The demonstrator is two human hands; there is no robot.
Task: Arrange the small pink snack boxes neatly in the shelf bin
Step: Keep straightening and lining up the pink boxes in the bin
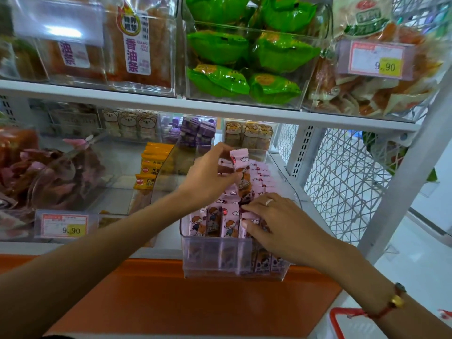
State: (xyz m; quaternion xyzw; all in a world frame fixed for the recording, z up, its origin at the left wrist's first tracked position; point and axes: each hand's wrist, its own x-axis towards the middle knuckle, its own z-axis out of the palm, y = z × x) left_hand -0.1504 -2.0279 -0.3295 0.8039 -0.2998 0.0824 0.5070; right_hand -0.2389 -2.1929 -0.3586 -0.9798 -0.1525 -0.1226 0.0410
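Observation:
A clear plastic bin (210,265) on the lower shelf holds several small pink snack boxes (230,223) printed with cartoon children; a front row stands upright and more lie in rows behind. My left hand (208,177) is over the middle of the bin and pinches one pink box (241,165), lifted and tilted above the others. My right hand (276,223), wearing a ring, rests with straight fingers on the tops of the boxes at the front right of the bin, hiding those under it.
Left of the bin are orange snack packs (151,167), a bin of reddish packets (49,172) and a 9.90 price tag (64,226). The shelf above (195,106) carries bins of green packs (244,57). A wire mesh side panel (342,179) stands right; a red basket (347,321) below.

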